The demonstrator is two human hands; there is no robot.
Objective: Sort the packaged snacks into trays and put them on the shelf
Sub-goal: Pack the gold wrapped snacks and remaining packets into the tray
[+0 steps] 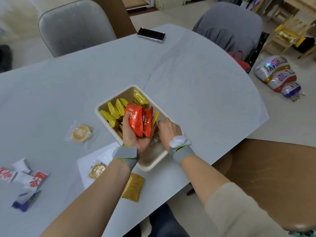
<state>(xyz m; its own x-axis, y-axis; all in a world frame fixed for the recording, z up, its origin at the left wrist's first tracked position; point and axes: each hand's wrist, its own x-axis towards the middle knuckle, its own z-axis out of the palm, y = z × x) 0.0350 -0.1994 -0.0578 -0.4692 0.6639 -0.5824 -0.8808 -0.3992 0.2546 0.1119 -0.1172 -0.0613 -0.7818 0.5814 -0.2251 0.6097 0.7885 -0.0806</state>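
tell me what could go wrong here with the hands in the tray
1. The left hand holds several red packets loosely fanned over the tray; one could slip out and land among the yellow packets, mixing the sort.
2. The tray sits close to the table's near edge, and the right hand is reaching into it; a push could slide it off.
3. The mustard packet lies at that edge and might get knocked down by an arm.
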